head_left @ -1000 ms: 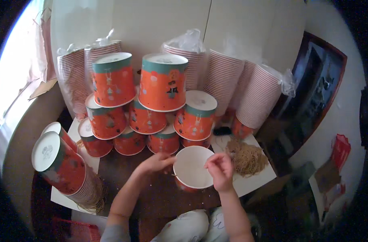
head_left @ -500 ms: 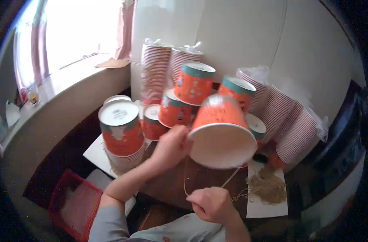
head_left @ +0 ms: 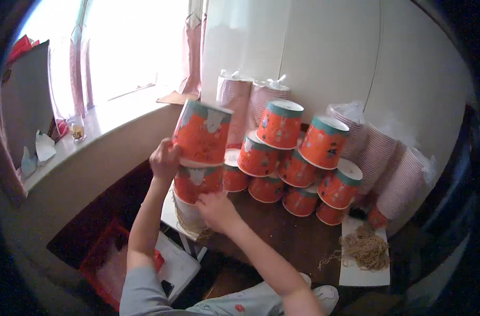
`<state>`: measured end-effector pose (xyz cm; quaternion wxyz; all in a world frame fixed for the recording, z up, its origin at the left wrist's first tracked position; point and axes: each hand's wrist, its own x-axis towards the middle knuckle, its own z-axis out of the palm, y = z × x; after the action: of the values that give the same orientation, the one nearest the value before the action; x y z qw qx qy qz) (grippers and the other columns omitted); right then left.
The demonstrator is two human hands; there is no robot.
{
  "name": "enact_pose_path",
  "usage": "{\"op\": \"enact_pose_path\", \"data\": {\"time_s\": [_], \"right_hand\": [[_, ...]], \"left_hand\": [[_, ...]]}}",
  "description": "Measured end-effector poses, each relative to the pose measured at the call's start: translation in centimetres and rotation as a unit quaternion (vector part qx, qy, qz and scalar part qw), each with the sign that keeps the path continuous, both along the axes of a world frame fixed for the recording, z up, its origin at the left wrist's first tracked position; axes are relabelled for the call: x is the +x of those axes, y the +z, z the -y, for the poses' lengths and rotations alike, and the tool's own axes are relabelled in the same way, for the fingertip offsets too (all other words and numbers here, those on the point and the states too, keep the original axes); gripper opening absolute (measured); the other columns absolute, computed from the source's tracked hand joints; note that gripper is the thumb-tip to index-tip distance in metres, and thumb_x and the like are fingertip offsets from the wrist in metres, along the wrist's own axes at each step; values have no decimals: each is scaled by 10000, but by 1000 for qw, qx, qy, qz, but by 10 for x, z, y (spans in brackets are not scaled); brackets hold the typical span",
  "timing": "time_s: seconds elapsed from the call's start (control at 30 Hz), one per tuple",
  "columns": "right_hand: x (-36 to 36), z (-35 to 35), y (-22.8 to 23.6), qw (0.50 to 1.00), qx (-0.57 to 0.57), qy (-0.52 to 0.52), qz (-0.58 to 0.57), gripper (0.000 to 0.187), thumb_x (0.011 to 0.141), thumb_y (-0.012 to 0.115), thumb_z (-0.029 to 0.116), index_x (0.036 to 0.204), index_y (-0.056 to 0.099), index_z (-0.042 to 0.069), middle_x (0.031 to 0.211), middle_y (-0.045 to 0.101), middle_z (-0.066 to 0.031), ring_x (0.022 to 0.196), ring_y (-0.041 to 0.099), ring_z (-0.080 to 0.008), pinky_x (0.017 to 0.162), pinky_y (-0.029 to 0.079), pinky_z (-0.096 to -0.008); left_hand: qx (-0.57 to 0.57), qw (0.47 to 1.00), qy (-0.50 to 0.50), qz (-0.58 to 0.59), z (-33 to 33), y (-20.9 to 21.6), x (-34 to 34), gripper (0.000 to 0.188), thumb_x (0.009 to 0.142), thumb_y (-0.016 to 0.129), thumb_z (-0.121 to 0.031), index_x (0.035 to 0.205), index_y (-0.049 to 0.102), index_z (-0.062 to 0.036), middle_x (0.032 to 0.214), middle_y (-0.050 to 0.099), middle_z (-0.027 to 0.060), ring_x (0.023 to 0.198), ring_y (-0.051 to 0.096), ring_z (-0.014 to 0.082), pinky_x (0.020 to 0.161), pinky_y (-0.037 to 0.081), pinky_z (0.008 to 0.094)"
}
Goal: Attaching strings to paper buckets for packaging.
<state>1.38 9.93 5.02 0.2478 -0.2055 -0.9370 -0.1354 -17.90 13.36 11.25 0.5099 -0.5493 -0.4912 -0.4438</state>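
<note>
My left hand (head_left: 165, 159) is closed on the lower left edge of an orange paper bucket (head_left: 202, 138) with a teal band. That bucket is upside down, slightly tilted, right over a second orange bucket (head_left: 199, 183) that tops a stack of nested white-rimmed buckets (head_left: 191, 213). Against the lower right side of the second bucket is my right hand (head_left: 218, 211), fingers bent and pressed together; what they hold, if anything, is hidden. Strands of tan string (head_left: 183, 220) hang beside the stack.
Several upturned orange buckets (head_left: 279, 126) form a pyramid on the dark table (head_left: 282, 242). Tall wrapped stacks of buckets (head_left: 400, 184) lean at the right. A tangle of tan string (head_left: 367, 252) lies on a white board (head_left: 356, 276). A red crate (head_left: 106, 268) stands at the lower left.
The bucket in my left hand went from mid-table, mouth toward me, to upside down over the left stack. My right hand moved from the string near my lap to that stack. The view shifted left.
</note>
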Motion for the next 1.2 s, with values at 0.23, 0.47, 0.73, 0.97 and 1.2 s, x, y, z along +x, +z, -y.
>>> {"op": "enact_pose_path", "data": {"time_s": [0.23, 0.47, 0.73, 0.97, 1.2], "right_hand": [[18, 13, -37, 997, -62, -9, 48, 200, 725, 473, 103, 902, 551, 49, 1010, 514, -123, 991, 482, -274, 879, 369, -396], [25, 30, -64, 991, -120, 49, 18, 267, 661, 502, 42, 926, 527, 16, 1172, 446, -189, 1099, 426, -320, 941, 335, -413], [94, 69, -44, 974, -184, 118, 62, 268, 694, 522, 92, 954, 537, 28, 1181, 455, -161, 1087, 442, -296, 899, 369, -393], [225, 40, -48, 978, -175, -95, -62, 194, 709, 530, 128, 876, 594, 54, 950, 590, -96, 912, 544, -248, 779, 442, -369], [268, 27, -65, 951, -241, -168, -101, 172, 732, 538, 152, 881, 594, 86, 929, 587, -80, 898, 541, -252, 782, 434, -372]], "left_hand": [[-137, 987, -58, 59, 36, -55, -1, 179, 689, 540, -9, 818, 432, -70, 854, 477, 93, 610, 564, 263, 437, 470, 333], [-118, 976, -117, 144, 56, -45, 7, 294, 714, 549, -51, 992, 459, -16, 1128, 442, 185, 1059, 448, 387, 829, 432, 419], [-172, 981, -90, 27, 43, 11, 71, 432, 740, 584, -250, 1118, 468, -75, 1180, 443, 125, 1144, 387, 326, 979, 243, 471], [-207, 969, -120, 56, 19, -24, 49, 244, 693, 625, -221, 817, 486, -64, 912, 529, 100, 988, 481, 287, 967, 214, 548], [-207, 967, -137, 57, 13, -20, 59, 249, 679, 642, -168, 807, 463, -52, 916, 528, 103, 985, 475, 311, 958, 232, 537]]}}
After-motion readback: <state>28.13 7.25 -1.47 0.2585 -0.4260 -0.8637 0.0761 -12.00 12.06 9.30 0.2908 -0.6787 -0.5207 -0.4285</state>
